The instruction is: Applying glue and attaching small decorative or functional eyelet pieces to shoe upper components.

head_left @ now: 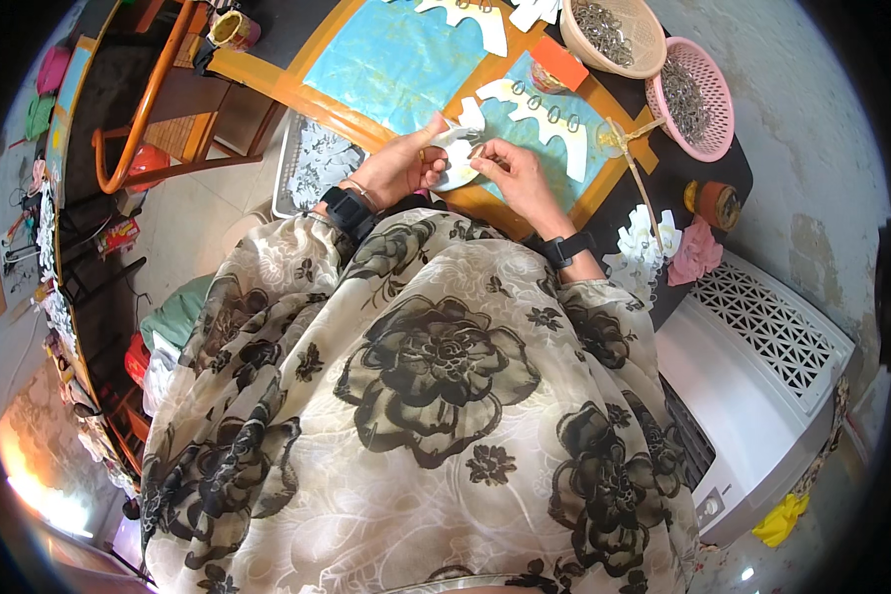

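Observation:
My left hand (398, 168) holds a white cut-out piece (459, 166) with a lobed edge, its fingers closed around the near side. At the right of that piece, the thumb and fingers of my right hand (518, 178) are pinched together. What sits between those fingertips is too small to make out. Just beyond my right hand, a white scalloped strip (571, 148) lies on a blue sheet (510, 127), with several small metal loops along it. A similar strip (490, 32) rests farther away on a larger blue sheet (381, 61).
Metal loops fill a beige basket (632, 65) and a pink basket (727, 124) at the far right. A thin stick (639, 178), a brown jar (719, 206) and white ruffled pieces (643, 238) lie nearer. White pieces fill a tray (285, 178) at left. A white appliance (752, 396) stands right.

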`<state>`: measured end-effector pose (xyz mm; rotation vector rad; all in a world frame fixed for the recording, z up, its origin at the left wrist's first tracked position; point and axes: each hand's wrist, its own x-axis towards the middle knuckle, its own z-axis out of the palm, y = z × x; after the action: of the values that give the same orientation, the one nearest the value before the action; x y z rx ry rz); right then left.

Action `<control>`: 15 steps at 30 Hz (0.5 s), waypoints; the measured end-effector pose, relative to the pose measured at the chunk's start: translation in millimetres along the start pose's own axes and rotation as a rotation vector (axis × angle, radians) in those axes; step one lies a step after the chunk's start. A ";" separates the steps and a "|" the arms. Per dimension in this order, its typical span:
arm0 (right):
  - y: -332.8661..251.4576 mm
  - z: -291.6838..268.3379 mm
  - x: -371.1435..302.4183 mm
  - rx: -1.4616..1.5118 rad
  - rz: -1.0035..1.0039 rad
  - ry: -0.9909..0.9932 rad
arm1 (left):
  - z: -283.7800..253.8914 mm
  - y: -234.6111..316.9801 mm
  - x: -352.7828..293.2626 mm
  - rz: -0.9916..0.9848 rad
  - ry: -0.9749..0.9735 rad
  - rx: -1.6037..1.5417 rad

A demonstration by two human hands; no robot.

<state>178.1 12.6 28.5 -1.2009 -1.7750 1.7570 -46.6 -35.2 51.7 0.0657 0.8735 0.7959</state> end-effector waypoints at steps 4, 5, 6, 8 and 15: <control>-7.2 3.8 -0.2 -0.029 -0.005 -0.015 | 11.2 -9.2 3.5 0.163 0.176 0.266; -3.3 5.7 0.3 0.000 -0.024 -0.015 | 17.2 -9.2 2.7 0.203 0.236 0.278; -6.7 7.2 1.1 0.028 -0.043 -0.017 | 21.4 -8.0 1.2 0.244 0.297 0.289; -14.2 3.5 -2.7 -0.008 -0.020 -0.057 | 13.0 -7.8 4.9 0.260 0.302 0.383; -7.4 4.0 -5.6 -0.006 -0.033 -0.169 | 27.6 -3.4 -5.5 0.277 0.268 0.503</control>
<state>175.9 6.9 36.5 -1.0469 -1.8838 1.8840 -27.1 -34.1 72.3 0.5422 1.3247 0.8361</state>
